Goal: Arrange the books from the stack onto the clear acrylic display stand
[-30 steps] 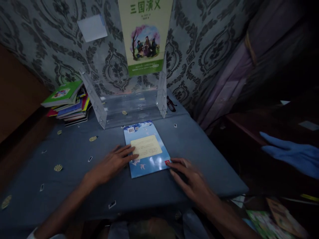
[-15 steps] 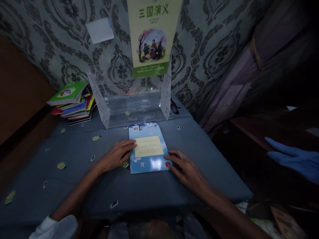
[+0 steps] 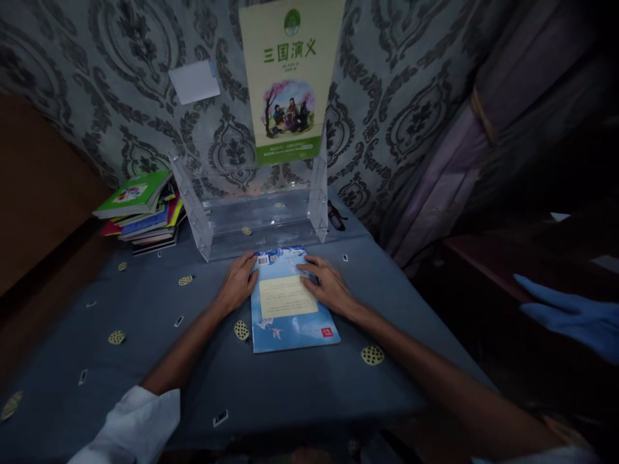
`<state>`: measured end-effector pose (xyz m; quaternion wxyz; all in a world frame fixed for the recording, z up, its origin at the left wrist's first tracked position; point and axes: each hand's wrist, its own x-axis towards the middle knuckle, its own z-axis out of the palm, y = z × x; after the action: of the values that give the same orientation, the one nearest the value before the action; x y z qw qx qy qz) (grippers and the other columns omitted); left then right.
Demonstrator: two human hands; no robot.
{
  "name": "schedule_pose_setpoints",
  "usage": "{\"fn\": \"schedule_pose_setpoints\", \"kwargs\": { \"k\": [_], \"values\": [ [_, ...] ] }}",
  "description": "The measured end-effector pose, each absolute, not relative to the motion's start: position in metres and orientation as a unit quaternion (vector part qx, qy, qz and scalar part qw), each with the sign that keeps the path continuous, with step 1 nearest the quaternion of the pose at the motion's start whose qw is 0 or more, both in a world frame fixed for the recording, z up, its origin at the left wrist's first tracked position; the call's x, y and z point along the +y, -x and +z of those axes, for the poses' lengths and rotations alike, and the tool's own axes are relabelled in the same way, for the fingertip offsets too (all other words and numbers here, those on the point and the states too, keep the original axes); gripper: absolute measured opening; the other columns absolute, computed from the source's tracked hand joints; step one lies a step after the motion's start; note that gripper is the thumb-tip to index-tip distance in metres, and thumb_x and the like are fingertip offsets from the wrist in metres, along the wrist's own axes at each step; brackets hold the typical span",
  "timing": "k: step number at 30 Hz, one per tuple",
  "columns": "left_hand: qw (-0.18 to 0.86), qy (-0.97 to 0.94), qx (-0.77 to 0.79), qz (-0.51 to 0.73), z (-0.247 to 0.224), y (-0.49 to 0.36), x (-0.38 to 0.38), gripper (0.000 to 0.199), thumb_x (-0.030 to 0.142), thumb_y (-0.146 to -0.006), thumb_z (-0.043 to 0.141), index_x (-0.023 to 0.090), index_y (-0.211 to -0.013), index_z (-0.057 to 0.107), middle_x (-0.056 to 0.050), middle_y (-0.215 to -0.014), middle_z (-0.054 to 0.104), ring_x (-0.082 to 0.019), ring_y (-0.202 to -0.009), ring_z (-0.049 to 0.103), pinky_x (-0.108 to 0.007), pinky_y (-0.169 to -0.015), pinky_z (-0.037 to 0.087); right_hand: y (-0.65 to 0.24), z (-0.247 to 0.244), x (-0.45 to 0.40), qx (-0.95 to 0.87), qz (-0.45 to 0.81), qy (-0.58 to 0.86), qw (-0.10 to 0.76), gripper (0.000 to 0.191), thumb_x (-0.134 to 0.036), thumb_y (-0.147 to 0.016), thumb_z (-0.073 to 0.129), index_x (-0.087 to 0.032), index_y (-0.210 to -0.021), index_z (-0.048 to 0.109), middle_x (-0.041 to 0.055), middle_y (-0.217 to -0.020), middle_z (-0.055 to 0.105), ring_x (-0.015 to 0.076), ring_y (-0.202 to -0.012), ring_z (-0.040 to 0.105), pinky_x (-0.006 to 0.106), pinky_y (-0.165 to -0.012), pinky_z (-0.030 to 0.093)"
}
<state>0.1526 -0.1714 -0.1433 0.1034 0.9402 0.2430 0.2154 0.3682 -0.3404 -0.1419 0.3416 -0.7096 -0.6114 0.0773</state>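
Observation:
A blue book (image 3: 294, 334) lies flat on the table, with a cream text panel, a barcode near its far edge and a small red mark at its near right corner. My left hand (image 3: 238, 283) rests at the book's far left edge, fingers stretched forward and thumb touching the side. On the far right part of the cover lies my right hand (image 3: 329, 283), its fingers apart. Neither hand is closed around the book. Just beyond it stands a clear acrylic rack (image 3: 200, 225) with low shelves.
Left of the rack is a stack of books (image 3: 145, 209). A cream and green book (image 3: 290, 71) stands upright at the back. Glasses (image 3: 336, 218) lie right of the rack. A white card (image 3: 195, 82) is near the wall. A blue glove-like shape (image 3: 570, 316) shows at the right.
Both hands have moved away from me along the book to its far part. The right hand now lies further over the cover. My view has tilted up slightly.

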Motion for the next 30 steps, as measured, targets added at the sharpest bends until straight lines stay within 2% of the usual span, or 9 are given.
{"fn": "schedule_pose_setpoints", "kwargs": {
  "k": [5,10,14,19,30],
  "values": [
    [0.074,-0.940,0.226,0.247,-0.148,-0.146,-0.183,0.038,0.028,-0.098,0.043,0.015,-0.129,0.058,-0.015,-0.137,0.060,-0.027,-0.131,0.055,-0.051,-0.116,0.040,-0.363,-0.147,-0.355,-0.623,0.068,0.699,0.345,0.037,-0.028,-0.090,0.058,-0.018,-0.124,0.070,0.0170,-0.134,0.061,0.0330,-0.125,0.057,0.054,-0.103,0.048],
    [0.059,-0.938,0.208,0.273,-0.144,-0.138,-0.195,0.036,0.030,-0.099,0.043,0.012,-0.125,0.061,-0.018,-0.131,0.063,-0.030,-0.123,0.059,-0.050,-0.107,0.049,-0.360,-0.152,-0.364,-0.636,0.063,0.685,0.349,0.037,-0.029,-0.092,0.057,-0.017,-0.124,0.070,0.0167,-0.134,0.062,0.0321,-0.124,0.057,0.053,-0.102,0.050],
    [0.048,-0.936,0.201,0.285,-0.143,-0.139,-0.196,0.033,0.029,-0.099,0.044,0.014,-0.123,0.062,-0.017,-0.127,0.066,-0.030,-0.119,0.062,-0.051,-0.105,0.051,-0.361,-0.155,-0.361,-0.640,0.045,0.681,0.353,0.036,-0.027,-0.093,0.055,-0.018,-0.125,0.069,0.0158,-0.134,0.061,0.0314,-0.125,0.057,0.053,-0.104,0.049],
    [0.047,-0.936,0.213,0.276,-0.145,-0.140,-0.193,0.036,0.029,-0.098,0.044,0.015,-0.127,0.060,-0.016,-0.132,0.063,-0.030,-0.124,0.060,-0.051,-0.108,0.049,-0.361,-0.158,-0.359,-0.644,0.040,0.678,0.351,0.039,-0.028,-0.095,0.051,-0.013,-0.128,0.066,0.0196,-0.139,0.058,0.0326,-0.129,0.056,0.054,-0.106,0.049],
    [0.064,-0.951,0.204,0.225,-0.138,-0.159,-0.193,0.040,0.028,-0.098,0.043,0.013,-0.131,0.059,-0.016,-0.137,0.062,-0.030,-0.130,0.057,-0.051,-0.113,0.044,-0.361,-0.161,-0.360,-0.649,0.034,0.665,0.368,0.038,-0.029,-0.097,0.051,-0.018,-0.131,0.064,0.0165,-0.140,0.057,0.0305,-0.130,0.055,0.052,-0.107,0.049]
  ]
}}
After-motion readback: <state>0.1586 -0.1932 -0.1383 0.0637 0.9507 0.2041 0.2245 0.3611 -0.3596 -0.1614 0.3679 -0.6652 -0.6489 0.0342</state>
